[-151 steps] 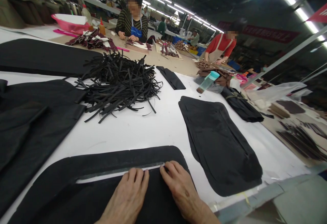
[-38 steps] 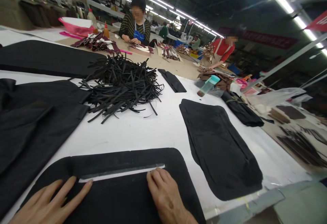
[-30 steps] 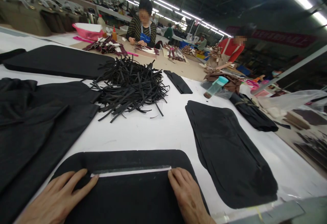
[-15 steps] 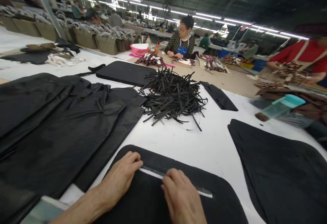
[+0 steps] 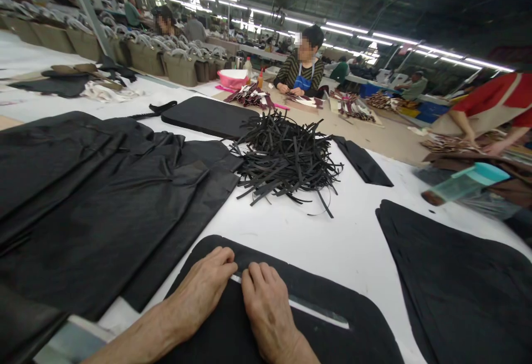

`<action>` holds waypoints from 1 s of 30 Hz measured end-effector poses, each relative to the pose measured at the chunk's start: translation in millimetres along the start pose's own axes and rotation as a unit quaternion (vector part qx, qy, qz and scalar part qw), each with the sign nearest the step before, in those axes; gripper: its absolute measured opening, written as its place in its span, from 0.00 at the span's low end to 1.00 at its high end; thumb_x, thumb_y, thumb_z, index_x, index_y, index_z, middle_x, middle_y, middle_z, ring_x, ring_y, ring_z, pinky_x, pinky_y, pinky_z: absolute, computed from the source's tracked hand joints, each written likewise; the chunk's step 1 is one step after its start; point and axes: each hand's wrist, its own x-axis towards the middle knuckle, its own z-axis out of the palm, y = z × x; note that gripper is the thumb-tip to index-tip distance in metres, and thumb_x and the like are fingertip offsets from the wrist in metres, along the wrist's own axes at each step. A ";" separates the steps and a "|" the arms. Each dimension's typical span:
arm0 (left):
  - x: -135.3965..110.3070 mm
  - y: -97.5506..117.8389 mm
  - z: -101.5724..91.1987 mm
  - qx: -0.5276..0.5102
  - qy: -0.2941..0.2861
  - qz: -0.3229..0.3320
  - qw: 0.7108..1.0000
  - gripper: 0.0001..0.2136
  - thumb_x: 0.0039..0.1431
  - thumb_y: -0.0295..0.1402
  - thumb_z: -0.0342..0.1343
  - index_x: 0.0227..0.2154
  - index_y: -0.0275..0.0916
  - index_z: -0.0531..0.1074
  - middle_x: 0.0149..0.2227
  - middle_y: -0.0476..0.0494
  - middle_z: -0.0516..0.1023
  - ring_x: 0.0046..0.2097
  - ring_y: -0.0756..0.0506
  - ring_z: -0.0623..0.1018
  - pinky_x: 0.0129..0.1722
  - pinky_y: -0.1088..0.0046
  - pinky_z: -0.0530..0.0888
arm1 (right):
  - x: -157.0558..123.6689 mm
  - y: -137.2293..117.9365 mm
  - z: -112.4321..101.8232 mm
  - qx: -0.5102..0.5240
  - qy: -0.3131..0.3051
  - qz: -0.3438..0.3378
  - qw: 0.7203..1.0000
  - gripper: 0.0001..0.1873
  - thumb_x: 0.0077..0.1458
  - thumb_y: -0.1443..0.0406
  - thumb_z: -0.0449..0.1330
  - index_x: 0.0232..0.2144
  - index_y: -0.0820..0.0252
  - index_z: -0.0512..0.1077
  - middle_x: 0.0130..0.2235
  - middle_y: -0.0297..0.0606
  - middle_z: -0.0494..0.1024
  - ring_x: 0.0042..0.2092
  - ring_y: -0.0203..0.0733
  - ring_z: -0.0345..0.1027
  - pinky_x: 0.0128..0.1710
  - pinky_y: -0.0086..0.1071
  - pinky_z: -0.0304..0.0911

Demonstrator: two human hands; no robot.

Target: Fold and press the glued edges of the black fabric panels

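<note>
A black panel (image 5: 332, 347) with rounded corners lies flat before me at the bottom of the head view. Across it runs a long narrow slot (image 5: 320, 315), showing white inside, with a dark shiny band along its far side. At the slot's left end, my left hand (image 5: 211, 275) is closed, its fingertips pinching the panel at the edge. Close beside it, my right hand (image 5: 268, 303) bends its fingers down over the slot and grips the same edge. The fingertips of both hands are partly hidden.
Beyond the panel sits a heap of thin black strips (image 5: 291, 156). Black sheets (image 5: 83, 198) cover the left side, and more black pieces (image 5: 461, 275) lie stacked at right, near a teal-lidded bottle (image 5: 465, 181). A thick black slab (image 5: 203, 117) lies behind. Co-workers (image 5: 305, 67) work across the table.
My right hand has slid left along the slot, up next to my left hand, uncovering more of the slot's right part. My left hand stays at the left end. The view has shifted slightly.
</note>
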 end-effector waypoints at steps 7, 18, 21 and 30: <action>1.8 -4.6 8.7 0.031 0.014 0.020 0.999 0.10 0.60 0.21 0.44 0.28 0.38 0.68 0.34 0.46 0.69 0.37 0.46 0.68 0.36 0.69 0.68 | 6.3 11.5 -4.0 0.062 -0.039 0.039 0.997 0.10 0.51 0.75 0.60 0.29 0.58 0.65 0.33 0.34 0.67 0.35 0.43 0.60 0.33 0.36 0.57; 1.6 -14.3 21.5 0.024 0.055 0.036 0.998 0.11 0.61 0.21 0.41 0.30 0.38 0.67 0.34 0.46 0.68 0.37 0.46 0.67 0.36 0.68 0.67 | -2.6 14.8 -0.3 0.105 -0.014 0.063 0.992 0.10 0.51 0.76 0.60 0.32 0.58 0.65 0.36 0.35 0.68 0.37 0.43 0.60 0.36 0.36 0.57; 0.9 -15.6 22.5 0.021 0.057 0.042 0.997 0.11 0.62 0.22 0.40 0.33 0.39 0.67 0.35 0.46 0.68 0.37 0.45 0.67 0.37 0.67 0.67 | -8.8 19.3 -1.4 0.083 -0.015 0.058 0.995 0.09 0.52 0.76 0.58 0.31 0.59 0.65 0.36 0.37 0.68 0.36 0.44 0.59 0.35 0.37 0.57; 2.7 -15.8 15.9 0.016 0.029 0.051 0.998 0.12 0.63 0.24 0.37 0.32 0.39 0.66 0.37 0.45 0.67 0.38 0.46 0.68 0.37 0.69 0.67 | -15.5 23.9 -6.7 0.131 -0.024 0.138 0.981 0.09 0.57 0.75 0.52 0.28 0.58 0.66 0.33 0.36 0.67 0.35 0.43 0.59 0.36 0.36 0.56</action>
